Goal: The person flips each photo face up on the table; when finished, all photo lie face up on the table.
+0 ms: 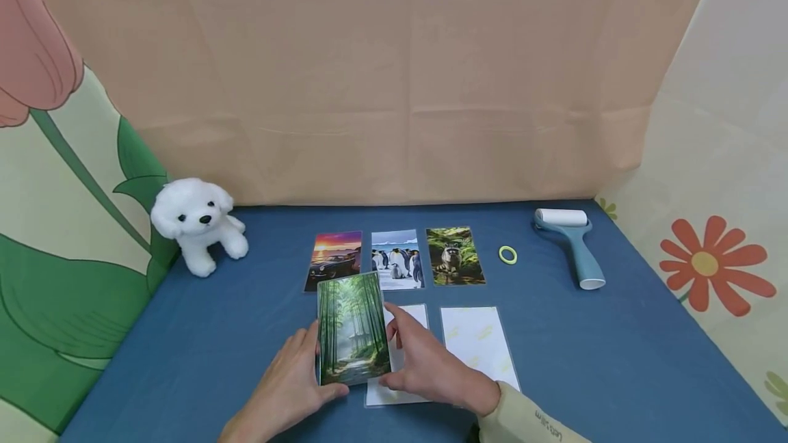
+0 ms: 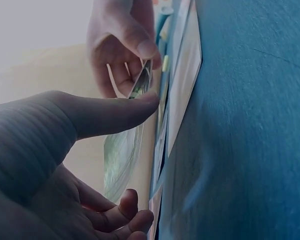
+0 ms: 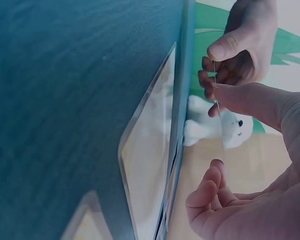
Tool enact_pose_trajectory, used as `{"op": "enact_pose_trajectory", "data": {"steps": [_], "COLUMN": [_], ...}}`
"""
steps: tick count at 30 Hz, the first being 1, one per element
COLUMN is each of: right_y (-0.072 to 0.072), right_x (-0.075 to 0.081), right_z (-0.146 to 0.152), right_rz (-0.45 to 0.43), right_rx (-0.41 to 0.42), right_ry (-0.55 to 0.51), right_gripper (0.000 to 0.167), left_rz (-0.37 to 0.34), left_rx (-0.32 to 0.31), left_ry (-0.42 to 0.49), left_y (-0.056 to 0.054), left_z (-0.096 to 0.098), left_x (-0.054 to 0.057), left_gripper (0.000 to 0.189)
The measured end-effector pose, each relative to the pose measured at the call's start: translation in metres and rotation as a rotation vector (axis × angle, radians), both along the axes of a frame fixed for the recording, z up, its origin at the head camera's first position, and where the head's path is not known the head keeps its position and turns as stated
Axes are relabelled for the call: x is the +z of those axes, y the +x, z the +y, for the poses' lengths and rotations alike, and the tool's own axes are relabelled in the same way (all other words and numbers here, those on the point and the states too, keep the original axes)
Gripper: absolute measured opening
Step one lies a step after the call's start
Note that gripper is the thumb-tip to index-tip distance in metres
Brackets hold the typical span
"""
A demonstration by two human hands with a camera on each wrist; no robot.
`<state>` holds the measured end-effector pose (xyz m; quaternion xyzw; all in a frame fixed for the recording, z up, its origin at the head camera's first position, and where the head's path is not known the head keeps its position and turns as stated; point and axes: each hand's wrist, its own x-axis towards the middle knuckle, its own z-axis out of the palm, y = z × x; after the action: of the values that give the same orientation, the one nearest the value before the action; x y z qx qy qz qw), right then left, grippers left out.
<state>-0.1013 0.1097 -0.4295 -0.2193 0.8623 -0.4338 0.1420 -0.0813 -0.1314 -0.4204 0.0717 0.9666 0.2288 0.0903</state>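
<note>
Head view evenly lit, wrist views hazy, left wrist's top left washed out

Booth-like setting, tan backdrop (image 1: 406, 74), flower-printed side walls (image 1: 704, 263), blue tabletop (image 1: 215, 333)

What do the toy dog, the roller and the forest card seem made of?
Toy dog: probably plush fabric, given its fuzzy white surface. Roller: handle likely plastic, evenly smooth; barrel unclear. Forest card: perhaps laminated paper, thin with glossy sheen.
</note>
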Motion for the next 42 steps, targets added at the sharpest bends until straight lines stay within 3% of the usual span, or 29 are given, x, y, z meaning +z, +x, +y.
{"op": "enact_pose_trajectory", "data": {"steps": [12,19,29,34,42], "right_y": [0.004,0.006,0.005,0.006,0.010], "right_x": [-0.003,-0.005,-0.006,-0.007,-0.005], "right_z": [-0.004,-0.009,-0.022,-0.032,-0.048], "right_rz": [0.155,0.236,0.236,0.256,0.203], "right_rx": [0.001,-0.002,0.013,0.003,0.025], "right_ry": [0.141,0.207,0.287,0.351,0.420], "right_gripper": [0.100,0.099,0.095,0.096,0.092], "left_rz": [-0.002,0.018,-0.024,-0.017,-0.131], "left_rx": [-0.028,-0.047,-0.083,-0.130,-0.180], "left_ry": [-0.062,-0.155,-0.232,-0.246,-0.249], "left_y": [0.001,0.004,0.003,0.001,-0.003], "left_z": [-0.006,-0.011,-0.024,-0.035,-0.052], "left_x": [-0.004,-0.002,-0.001,0.000,0.000], "left_gripper": [0.114,0.115,0.113,0.112,0.104]}}
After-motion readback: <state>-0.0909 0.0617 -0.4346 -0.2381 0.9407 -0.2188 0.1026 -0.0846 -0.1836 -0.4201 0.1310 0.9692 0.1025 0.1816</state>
